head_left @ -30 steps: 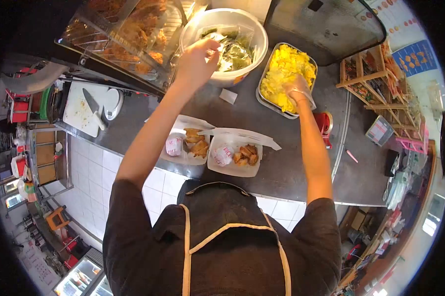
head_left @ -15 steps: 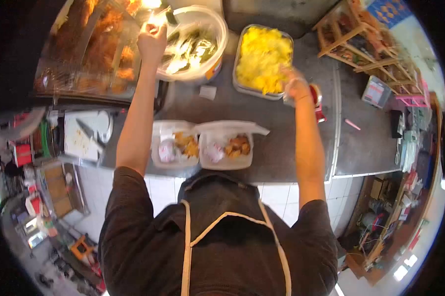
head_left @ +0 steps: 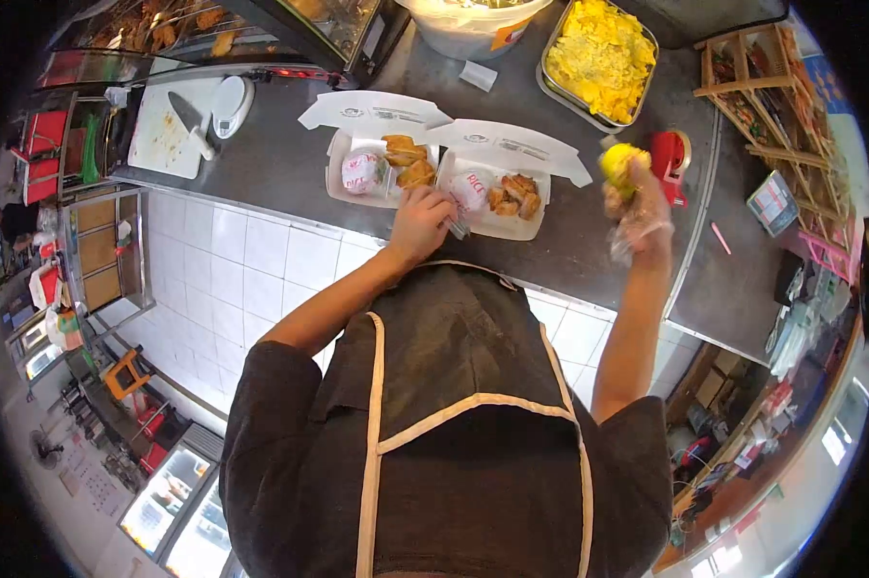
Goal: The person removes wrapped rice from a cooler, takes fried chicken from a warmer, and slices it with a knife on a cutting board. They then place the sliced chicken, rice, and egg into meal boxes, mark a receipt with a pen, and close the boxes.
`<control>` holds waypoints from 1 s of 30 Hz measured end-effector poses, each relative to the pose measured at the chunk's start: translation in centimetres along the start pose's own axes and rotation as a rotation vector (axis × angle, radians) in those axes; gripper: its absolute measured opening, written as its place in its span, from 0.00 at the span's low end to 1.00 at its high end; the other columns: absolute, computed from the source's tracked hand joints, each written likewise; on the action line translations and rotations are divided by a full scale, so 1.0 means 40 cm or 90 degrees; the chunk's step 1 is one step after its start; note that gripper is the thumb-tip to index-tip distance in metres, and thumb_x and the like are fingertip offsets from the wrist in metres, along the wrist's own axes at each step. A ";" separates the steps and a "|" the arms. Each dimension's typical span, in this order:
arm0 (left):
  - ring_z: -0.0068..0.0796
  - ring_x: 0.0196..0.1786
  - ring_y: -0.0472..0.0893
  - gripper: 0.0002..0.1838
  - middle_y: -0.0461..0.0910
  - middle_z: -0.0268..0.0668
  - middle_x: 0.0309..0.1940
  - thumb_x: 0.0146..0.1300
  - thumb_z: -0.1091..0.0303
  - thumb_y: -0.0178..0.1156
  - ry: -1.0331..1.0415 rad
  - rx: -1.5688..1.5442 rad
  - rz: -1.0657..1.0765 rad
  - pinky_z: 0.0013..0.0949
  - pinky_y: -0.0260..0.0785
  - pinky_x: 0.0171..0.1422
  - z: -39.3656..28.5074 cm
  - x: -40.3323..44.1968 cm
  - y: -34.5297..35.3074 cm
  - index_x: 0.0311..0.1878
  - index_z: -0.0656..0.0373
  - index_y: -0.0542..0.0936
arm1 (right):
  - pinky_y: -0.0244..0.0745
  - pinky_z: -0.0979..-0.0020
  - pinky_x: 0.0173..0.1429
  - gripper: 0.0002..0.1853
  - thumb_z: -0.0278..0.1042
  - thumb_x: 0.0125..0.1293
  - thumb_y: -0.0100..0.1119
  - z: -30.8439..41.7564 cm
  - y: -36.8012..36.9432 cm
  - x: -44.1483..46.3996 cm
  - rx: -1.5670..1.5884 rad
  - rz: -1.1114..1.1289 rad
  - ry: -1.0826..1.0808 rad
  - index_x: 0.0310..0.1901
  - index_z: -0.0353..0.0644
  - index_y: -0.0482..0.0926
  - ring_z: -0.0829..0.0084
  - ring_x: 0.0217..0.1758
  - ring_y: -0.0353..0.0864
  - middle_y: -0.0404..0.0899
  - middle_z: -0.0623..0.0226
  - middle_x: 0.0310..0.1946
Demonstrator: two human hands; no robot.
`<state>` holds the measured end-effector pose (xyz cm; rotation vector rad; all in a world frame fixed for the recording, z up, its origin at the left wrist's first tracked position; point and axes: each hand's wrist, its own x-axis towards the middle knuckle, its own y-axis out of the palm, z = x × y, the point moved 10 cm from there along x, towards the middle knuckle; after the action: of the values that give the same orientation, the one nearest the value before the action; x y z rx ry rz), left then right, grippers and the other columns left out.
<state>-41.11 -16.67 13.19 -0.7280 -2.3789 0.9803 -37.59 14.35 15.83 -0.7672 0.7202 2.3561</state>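
Note:
My right hand [head_left: 644, 214], in a clear plastic glove, is closed around a clump of yellow scrambled egg [head_left: 624, 162], held over the counter right of the boxes. My left hand [head_left: 422, 222] has its fingers curled at the front edges of two open white takeout boxes, where they meet. A small shiny grey thing [head_left: 459, 229] shows beside its fingers, too unclear to name. In the left box [head_left: 335, 183] are a wrapped rice ball [head_left: 362, 171] and fried pieces [head_left: 415, 174]. The right box [head_left: 512, 227] holds another rice wrap [head_left: 470, 190] and browned chunks [head_left: 515, 197].
A metal tray [head_left: 589, 116] of the same egg stands at the back, beside a white tub [head_left: 473, 37]. A red tape dispenser [head_left: 670, 166] is right of my right hand. A knife [head_left: 190, 123] lies on a cutting board [head_left: 160, 144] at left, near a scale [head_left: 230, 101].
My left hand has come from the tub down to the boxes' front edges. My right hand has left the egg tray with a clump of egg. The view has shifted.

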 end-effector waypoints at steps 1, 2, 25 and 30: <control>0.37 0.48 0.74 0.06 0.78 0.32 0.38 0.46 0.73 0.65 0.004 0.066 -0.003 0.43 0.63 0.53 -0.004 0.002 0.005 0.29 0.52 0.79 | 0.66 0.80 0.22 0.17 0.45 0.63 0.65 -0.030 0.019 -0.035 -0.032 0.036 -0.013 0.47 0.46 0.76 0.77 0.26 0.75 0.79 0.71 0.33; 0.37 0.48 0.74 0.06 0.78 0.32 0.38 0.46 0.73 0.65 0.007 0.062 -0.008 0.43 0.63 0.53 -0.010 0.006 0.005 0.29 0.52 0.79 | 0.65 0.80 0.22 0.17 0.46 0.64 0.64 -0.063 0.039 -0.060 -0.065 0.072 -0.025 0.48 0.46 0.76 0.78 0.26 0.75 0.78 0.72 0.34; 0.46 0.53 0.69 0.10 0.73 0.43 0.47 0.54 0.62 0.62 -0.037 0.167 0.098 0.51 0.60 0.56 -0.005 -0.023 0.034 0.36 0.57 0.83 | 0.73 0.54 0.57 0.28 0.25 0.55 0.56 -0.328 0.312 -0.111 -1.004 0.068 -0.580 0.60 0.40 0.66 0.45 0.55 0.74 0.70 0.46 0.53; 0.45 0.53 0.70 0.10 0.74 0.40 0.46 0.53 0.69 0.62 -0.117 0.014 0.006 0.50 0.62 0.55 0.024 -0.015 -0.042 0.40 0.53 0.82 | 0.68 0.52 0.64 0.34 0.20 0.51 0.53 -0.345 0.264 -0.087 -0.970 0.090 -0.470 0.65 0.44 0.65 0.43 0.61 0.69 0.68 0.43 0.57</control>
<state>-41.73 -18.55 13.69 -0.6676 -2.5185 1.1191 -37.12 -2.90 11.83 -0.2235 -1.5047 2.6961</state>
